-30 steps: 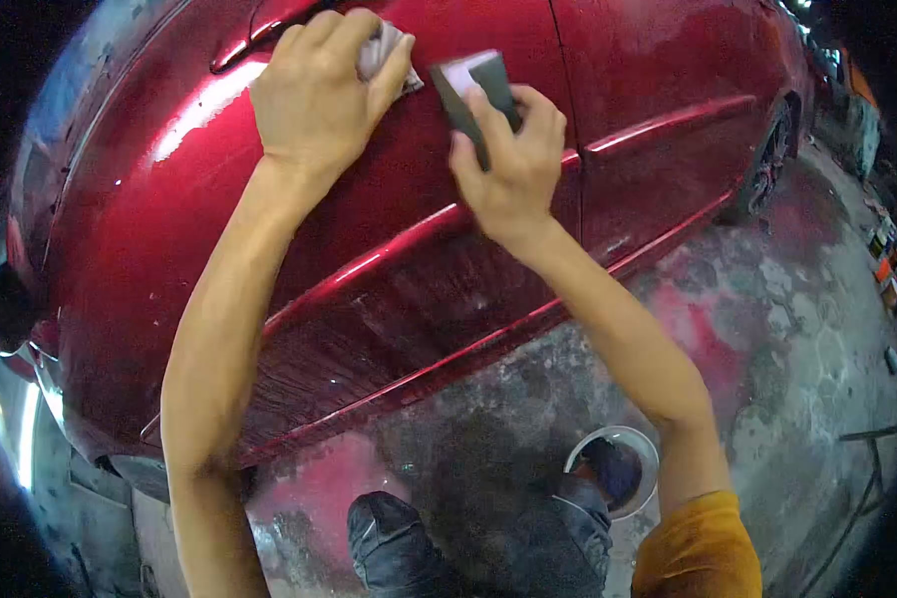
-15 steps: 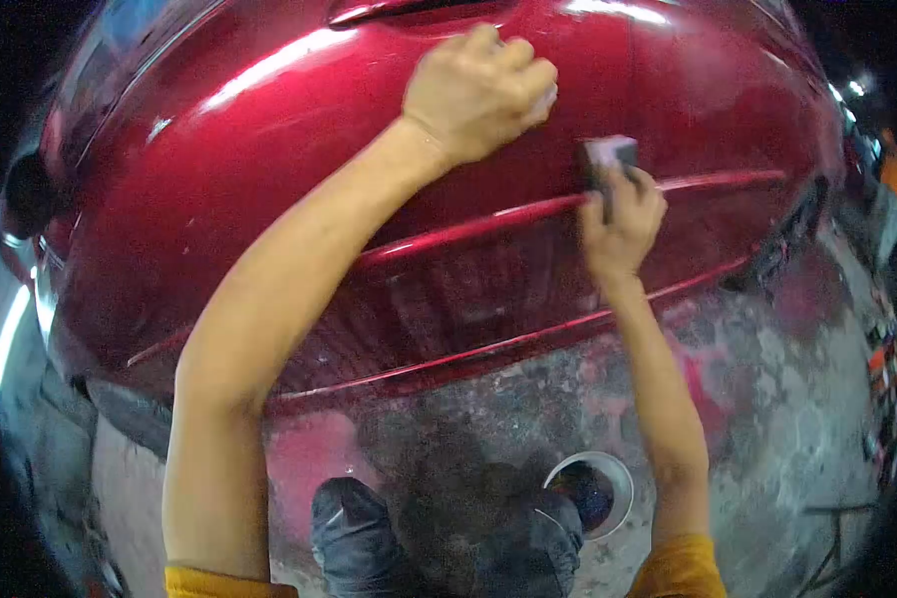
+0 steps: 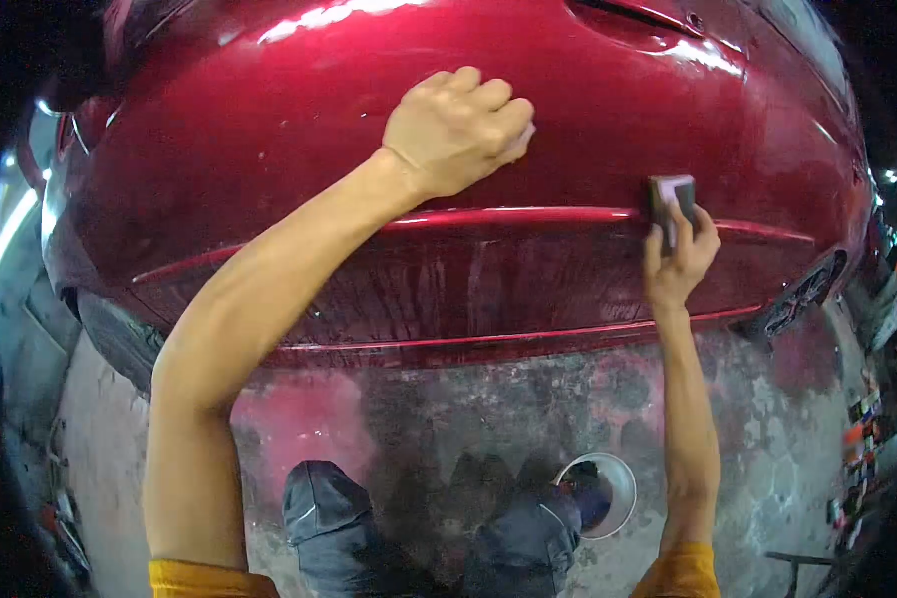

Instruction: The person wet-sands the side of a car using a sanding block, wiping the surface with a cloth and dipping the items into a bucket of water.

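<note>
My left hand (image 3: 458,130) is closed in a fist against the red car door panel (image 3: 299,149). A bit of something pale (image 3: 527,138) shows at its edge, but its kind is hidden by the fingers. My right hand (image 3: 683,261) grips a small rectangular sanding block (image 3: 675,187), dark at the sides with a pale pinkish face. The block is at the raised trim line (image 3: 528,215) low on the door, and I cannot tell if it touches the paint. Wet streaks run down the lower panel (image 3: 488,284).
A round bucket (image 3: 623,498) with dark contents stands on the stained concrete floor (image 3: 767,478) beside my right knee. The door handle (image 3: 638,20) is at the upper right. Wheels sit at both sides. Mixed items (image 3: 857,439) line the right edge.
My view has shifted left along the car, so the door handle appears farther right. Both hands are farther left on the car relative to the handle, each keeping its hold.
</note>
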The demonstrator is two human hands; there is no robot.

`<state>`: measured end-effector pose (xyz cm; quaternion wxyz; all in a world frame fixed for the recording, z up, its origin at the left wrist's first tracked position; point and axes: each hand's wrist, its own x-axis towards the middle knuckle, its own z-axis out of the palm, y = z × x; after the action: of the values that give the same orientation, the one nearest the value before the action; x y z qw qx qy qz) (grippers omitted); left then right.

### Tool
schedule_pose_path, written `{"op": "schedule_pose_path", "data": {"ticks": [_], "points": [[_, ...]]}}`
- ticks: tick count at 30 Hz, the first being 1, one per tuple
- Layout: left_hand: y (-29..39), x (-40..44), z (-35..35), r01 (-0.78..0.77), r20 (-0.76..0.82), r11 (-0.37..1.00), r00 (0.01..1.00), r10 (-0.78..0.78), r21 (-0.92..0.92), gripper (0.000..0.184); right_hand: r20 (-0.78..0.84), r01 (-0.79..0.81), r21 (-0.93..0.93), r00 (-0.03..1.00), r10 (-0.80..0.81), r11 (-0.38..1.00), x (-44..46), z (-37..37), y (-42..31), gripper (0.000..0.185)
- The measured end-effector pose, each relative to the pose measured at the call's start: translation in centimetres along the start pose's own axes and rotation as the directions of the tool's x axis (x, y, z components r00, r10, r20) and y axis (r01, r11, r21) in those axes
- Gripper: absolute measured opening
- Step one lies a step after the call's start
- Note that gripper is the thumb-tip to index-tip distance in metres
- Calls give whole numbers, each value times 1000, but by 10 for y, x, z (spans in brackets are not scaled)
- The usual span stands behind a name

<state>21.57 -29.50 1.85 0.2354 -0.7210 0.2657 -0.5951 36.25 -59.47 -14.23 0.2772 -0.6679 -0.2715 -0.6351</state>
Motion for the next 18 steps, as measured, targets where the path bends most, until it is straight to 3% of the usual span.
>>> {"op": "schedule_pose_path", "data": {"ticks": [1, 6, 9, 12, 14, 16, 18], "points": [[-5, -14, -8, 23, 9, 999, 1000, -24, 34, 23, -2, 56, -88, 998, -56, 995, 3, -2, 1, 51], [-12, -66, -24, 54, -55, 996, 997, -50, 67, 23, 79, 377, 49, 922, -380, 925, 13, 18, -68, 51], [-27, -95, -34, 83, -101, 993, 992, -75, 81, 24, 172, 577, 122, 789, -589, 808, 35, 22, -112, 48], [-49, -139, -67, 127, -42, 986, 992, -123, 105, 23, 238, 632, 111, 733, -638, 767, 37, 16, -82, 46], [-60, -171, -80, 161, -110, 982, 982, -150, 97, 22, 177, 628, 51, 760, -626, 777, 36, 12, -79, 39], [-60, -185, -84, 191, -184, 979, 967, -174, 74, 21, 107, 654, 54, 748, -655, 755, 36, 31, -106, 30], [-56, -190, -84, 240, -146, 965, 964, -224, 104, 22, 83, 690, 122, 709, -700, 713, 38, 47, -156, 28]]}}
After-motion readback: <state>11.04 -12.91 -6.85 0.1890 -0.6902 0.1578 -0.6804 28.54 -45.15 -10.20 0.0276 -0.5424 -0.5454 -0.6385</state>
